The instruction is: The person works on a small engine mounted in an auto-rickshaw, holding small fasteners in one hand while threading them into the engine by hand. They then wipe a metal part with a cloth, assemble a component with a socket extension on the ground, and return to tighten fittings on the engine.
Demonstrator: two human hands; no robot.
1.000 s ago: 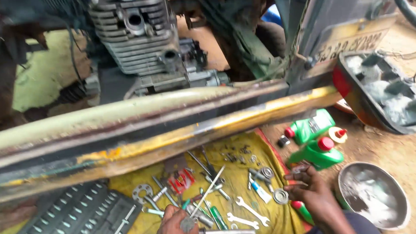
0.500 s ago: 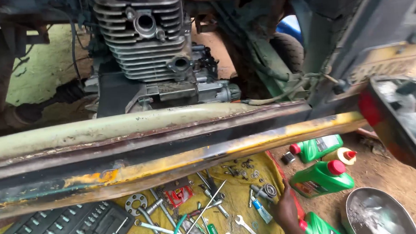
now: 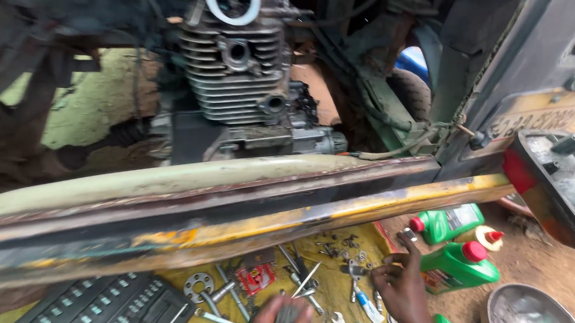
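A rusted yellow-and-green vehicle frame rail [image 3: 238, 215] is seen running across the whole view, with a finned engine cylinder [image 3: 235, 73] mounted above and behind it. Compared with half a second ago, the rail and engine are seen lower in the view, and more of the ground below is exposed. A yellow cloth [image 3: 332, 289] is spread on the floor under the rail and is covered with loose wrenches, bolts and a round flanged part [image 3: 198, 287]. A black socket set tray [image 3: 94, 312] lies at its left end. Two green oil bottles [image 3: 457, 267] with red caps are laid on the dirt just beside the cloth's right edge, and a metal bowl [image 3: 523, 306] is near them. The right hand [image 3: 403, 289] is held over the cloth, its fingers curled around a small metal piece; earlier only its edge was visible. The left hand [image 3: 281, 317], absent from the earlier frame, is now seen at the bottom edge, closed around a grey object that is blurred beyond identification.
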